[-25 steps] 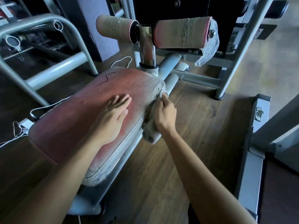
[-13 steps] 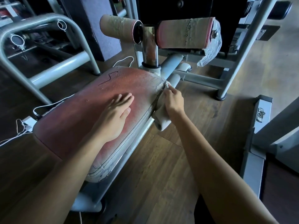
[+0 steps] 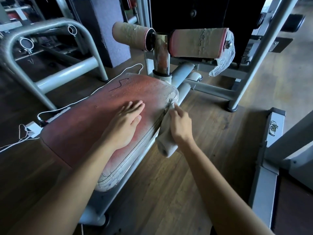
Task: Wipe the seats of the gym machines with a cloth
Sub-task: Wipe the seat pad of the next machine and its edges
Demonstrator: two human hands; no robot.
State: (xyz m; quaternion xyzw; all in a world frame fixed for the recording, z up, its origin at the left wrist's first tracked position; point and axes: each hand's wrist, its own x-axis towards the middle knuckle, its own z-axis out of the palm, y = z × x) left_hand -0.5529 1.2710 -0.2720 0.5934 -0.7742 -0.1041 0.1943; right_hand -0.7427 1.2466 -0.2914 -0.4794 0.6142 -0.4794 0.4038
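Observation:
A worn, faded red padded seat [image 3: 81, 126] with cracked edges lies low on a grey steel frame, running from lower centre toward the upper middle. My left hand [image 3: 124, 123] rests flat on its top, fingers together and pointing away from me. My right hand [image 3: 180, 125] grips a grey cloth [image 3: 165, 141] and presses it against the seat's right side edge near the far corner; the cloth's loose end hangs below the hand.
Two cracked roller pads [image 3: 196, 43] on a chrome post [image 3: 161, 60] stand just beyond the seat, with a plastic bag [image 3: 223, 63] hanging off the right one. A grey tubular frame [image 3: 50, 29] stands at left, white cables [image 3: 55, 110] on the wooden floor, another machine's base [image 3: 269, 150] at right.
My right hand slid the cloth forward along the seat's right edge toward the far corner. My left hand stayed flat on the seat; the view shifted a little.

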